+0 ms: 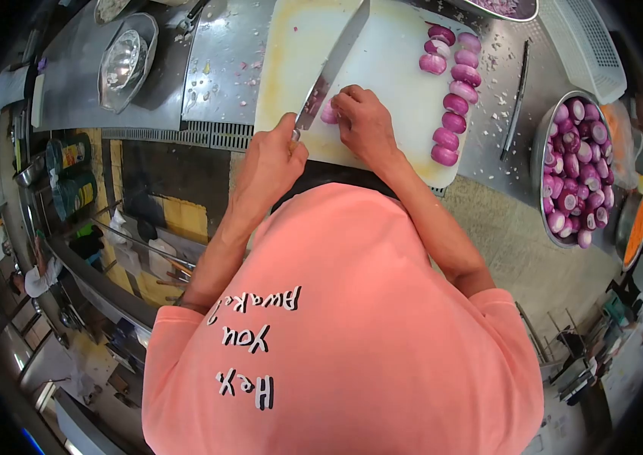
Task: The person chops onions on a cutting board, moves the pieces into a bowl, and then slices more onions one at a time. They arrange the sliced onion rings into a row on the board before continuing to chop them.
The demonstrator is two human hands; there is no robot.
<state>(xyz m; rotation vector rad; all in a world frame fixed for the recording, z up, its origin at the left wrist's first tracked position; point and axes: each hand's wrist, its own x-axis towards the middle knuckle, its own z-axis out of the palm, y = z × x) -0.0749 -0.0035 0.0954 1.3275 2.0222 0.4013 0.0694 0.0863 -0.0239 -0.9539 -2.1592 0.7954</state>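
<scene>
My left hand point(267, 161) is wrapped around the handle of a large kitchen knife point(337, 57), its long blade angled away over the white cutting board point(382, 68). Just right of the blade lies a peeled red onion piece point(329, 113). The curled fingers of my right hand point(364, 121) press on this piece and partly hide it. Along the board's right side, several peeled red onion halves point(455, 103) sit in two rows.
A metal bowl point(544, 171) full of peeled red onions stands at the right, near a dark rod-like tool point(516, 98). Behind it are a white plastic basket point(583, 45) and a bowl of chopped onion point(500, 7). A metal bowl point(128, 64) sits at the left.
</scene>
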